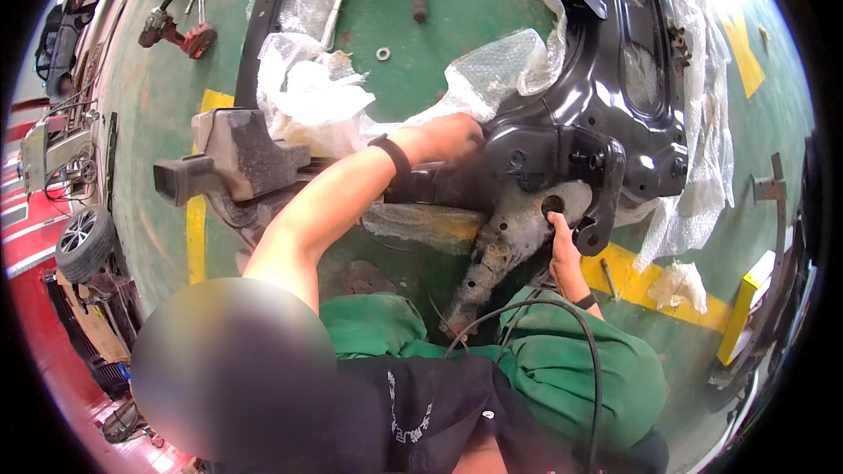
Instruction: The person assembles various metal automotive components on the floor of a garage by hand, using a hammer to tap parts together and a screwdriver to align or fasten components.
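Note:
A glossy black metal vehicle frame (606,110), partly in bubble wrap, fills the upper right. My left hand (452,138) reaches across to its near left end, fingers curled, what lies inside them hidden. Below it, a worn grey metal bracket (505,241) with several holes slants down toward my legs. My right hand (565,259) is at that bracket's right side, thumb up beside the large hole; its other fingers mostly drop out of sight. A black lug (600,202) with a round eye hangs just right of this thumb. Dark bands circle both wrists.
Loose bubble wrap (316,92) lies left of the frame. A dirty box-shaped metal end (250,149) sticks out at left. A red cordless impact wrench (178,32), a washer (383,53) and a dark-handled tool (417,0) lie on the green floor. A black cable (587,333) loops over my lap.

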The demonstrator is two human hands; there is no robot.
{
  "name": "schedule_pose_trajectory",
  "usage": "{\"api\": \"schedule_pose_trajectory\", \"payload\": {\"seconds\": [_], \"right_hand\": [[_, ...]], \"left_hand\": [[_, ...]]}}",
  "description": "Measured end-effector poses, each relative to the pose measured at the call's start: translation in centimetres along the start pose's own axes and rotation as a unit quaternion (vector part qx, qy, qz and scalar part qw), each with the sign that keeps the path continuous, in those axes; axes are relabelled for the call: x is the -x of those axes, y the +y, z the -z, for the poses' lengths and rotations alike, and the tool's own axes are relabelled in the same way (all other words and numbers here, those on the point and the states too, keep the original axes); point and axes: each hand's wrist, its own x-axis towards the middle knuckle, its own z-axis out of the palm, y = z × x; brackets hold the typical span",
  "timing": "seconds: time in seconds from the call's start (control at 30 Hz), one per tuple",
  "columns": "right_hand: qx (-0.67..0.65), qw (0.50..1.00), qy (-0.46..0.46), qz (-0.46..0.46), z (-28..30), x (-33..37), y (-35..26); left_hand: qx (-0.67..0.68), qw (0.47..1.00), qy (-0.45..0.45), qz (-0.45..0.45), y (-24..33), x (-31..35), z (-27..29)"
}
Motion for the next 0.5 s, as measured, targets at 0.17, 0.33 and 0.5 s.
{"api": "schedule_pose_trajectory", "payload": {"seconds": [0.17, 0.33, 0.5], "right_hand": [[-0.032, 0.999, 0.015, -0.02, -1.0, 1.7, -3.0], [-0.036, 0.996, 0.004, -0.079, -0.2, 1.1, -2.2], [-0.027, 0.997, 0.001, -0.068, -1.3, 2.8, -5.9]], "left_hand": [[-0.043, 0.994, 0.096, -0.013, 0.7, 1.0, -1.2], [-0.044, 0.992, 0.102, -0.057, 0.2, 0.6, -1.5], [-0.023, 0.998, 0.051, -0.018, 0.4, 0.6, -1.1]]}}
